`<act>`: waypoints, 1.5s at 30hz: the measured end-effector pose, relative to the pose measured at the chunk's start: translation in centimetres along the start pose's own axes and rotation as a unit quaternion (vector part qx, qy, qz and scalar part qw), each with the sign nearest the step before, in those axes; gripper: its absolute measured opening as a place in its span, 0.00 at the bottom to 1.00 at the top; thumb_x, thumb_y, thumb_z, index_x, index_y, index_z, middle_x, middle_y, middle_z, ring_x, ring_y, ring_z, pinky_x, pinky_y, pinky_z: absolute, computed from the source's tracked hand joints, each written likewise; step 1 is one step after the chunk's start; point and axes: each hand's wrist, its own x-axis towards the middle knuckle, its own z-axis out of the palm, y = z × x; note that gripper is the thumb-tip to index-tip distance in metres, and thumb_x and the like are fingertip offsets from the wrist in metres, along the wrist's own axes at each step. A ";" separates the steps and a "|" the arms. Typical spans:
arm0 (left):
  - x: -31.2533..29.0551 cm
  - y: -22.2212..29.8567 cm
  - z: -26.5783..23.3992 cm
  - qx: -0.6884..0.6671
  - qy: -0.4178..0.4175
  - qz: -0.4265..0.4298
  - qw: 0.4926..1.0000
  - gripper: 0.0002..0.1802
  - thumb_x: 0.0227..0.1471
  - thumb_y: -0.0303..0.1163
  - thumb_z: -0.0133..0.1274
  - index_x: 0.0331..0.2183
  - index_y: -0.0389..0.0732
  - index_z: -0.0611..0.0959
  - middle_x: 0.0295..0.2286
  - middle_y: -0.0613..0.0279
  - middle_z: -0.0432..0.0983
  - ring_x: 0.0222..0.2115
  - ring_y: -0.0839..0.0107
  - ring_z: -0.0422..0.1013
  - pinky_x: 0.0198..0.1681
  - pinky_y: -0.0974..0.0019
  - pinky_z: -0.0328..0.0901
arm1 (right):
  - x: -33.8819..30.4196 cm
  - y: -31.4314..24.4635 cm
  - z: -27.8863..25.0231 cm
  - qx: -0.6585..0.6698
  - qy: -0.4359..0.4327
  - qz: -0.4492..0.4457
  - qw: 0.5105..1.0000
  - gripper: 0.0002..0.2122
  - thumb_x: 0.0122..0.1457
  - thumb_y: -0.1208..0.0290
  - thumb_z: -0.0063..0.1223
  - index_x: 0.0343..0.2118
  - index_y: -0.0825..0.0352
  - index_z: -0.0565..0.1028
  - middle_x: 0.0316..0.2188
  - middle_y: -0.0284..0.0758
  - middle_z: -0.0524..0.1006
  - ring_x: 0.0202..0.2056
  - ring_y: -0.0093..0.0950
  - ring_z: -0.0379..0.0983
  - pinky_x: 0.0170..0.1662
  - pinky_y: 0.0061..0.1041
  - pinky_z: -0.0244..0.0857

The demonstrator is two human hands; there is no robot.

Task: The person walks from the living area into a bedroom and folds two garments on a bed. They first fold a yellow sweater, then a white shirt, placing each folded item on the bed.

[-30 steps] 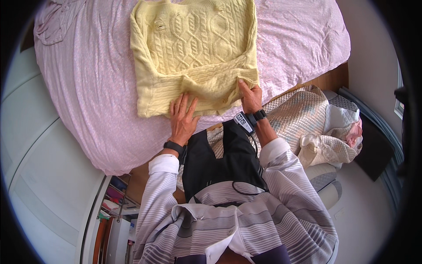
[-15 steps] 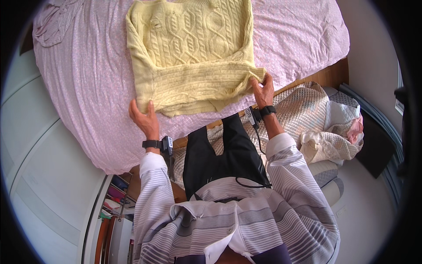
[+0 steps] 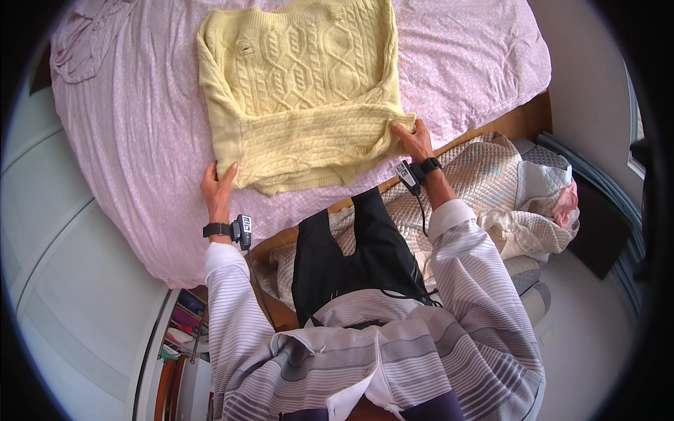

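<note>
A pale yellow cable-knit sweater (image 3: 302, 77) lies spread on the bed, its sleeves folded in across the lower front. Small frayed holes show in the knit. At the sweater's near left corner is my left hand (image 3: 219, 186), thumb on top and fingers at the edge, closed on the knit. My right hand (image 3: 415, 144) pinches the sleeve end at the near right side, where the cloth bunches under the thumb. Both wrists wear a black strap with a small cabled device.
The bed has a pink patterned sheet (image 3: 154, 126), with crumpled pale cloth (image 3: 88, 42) at its far left. A quilted cover (image 3: 477, 168) lies heaped on the floor at right. White cabinet panels (image 3: 84, 281) stand at left, beside a shelf of items (image 3: 182, 330).
My left hand has shifted slightly left, its thumb and fingers closer together at the corner. My right hand keeps its hold on the sleeve end. The sweater looks a little flatter at the near edge.
</note>
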 end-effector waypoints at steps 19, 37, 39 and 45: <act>0.7 2.0 -0.3 -0.027 -0.116 -0.115 0.986 0.31 0.43 0.29 0.68 0.48 0.27 0.75 0.41 0.51 0.78 0.38 0.65 0.76 0.44 0.65 0.69 | 1.1 0.7 -0.6 0.052 -0.103 0.002 0.993 0.26 0.51 0.61 0.66 0.47 0.74 0.73 0.41 0.41 0.79 0.39 0.30 0.78 0.43 0.29 0.73; -8.9 0.7 -3.7 -0.106 -0.151 -0.214 0.959 0.27 0.47 0.26 0.62 0.49 0.28 0.75 0.41 0.54 0.78 0.38 0.67 0.75 0.44 0.66 0.69 | -10.1 1.3 -5.7 0.125 -0.146 0.134 0.972 0.24 0.57 0.70 0.58 0.54 0.75 0.64 0.45 0.40 0.75 0.44 0.27 0.73 0.49 0.26 0.68; -8.7 2.1 -3.8 -0.115 -0.148 -0.203 0.961 0.30 0.49 0.23 0.59 0.54 0.31 0.71 0.46 0.52 0.75 0.43 0.66 0.74 0.47 0.66 0.68 | -10.1 0.4 -6.1 0.107 -0.146 0.094 0.979 0.26 0.58 0.70 0.58 0.56 0.75 0.63 0.46 0.41 0.75 0.45 0.27 0.72 0.49 0.26 0.68; -5.6 7.1 -4.0 -0.202 -0.131 -0.144 0.960 0.35 0.54 0.18 0.50 0.63 0.36 0.60 0.55 0.47 0.66 0.51 0.62 0.69 0.53 0.64 0.66 | -7.0 -4.1 -7.2 0.158 -0.164 0.061 0.972 0.25 0.61 0.78 0.49 0.62 0.68 0.59 0.50 0.39 0.74 0.48 0.26 0.72 0.51 0.23 0.66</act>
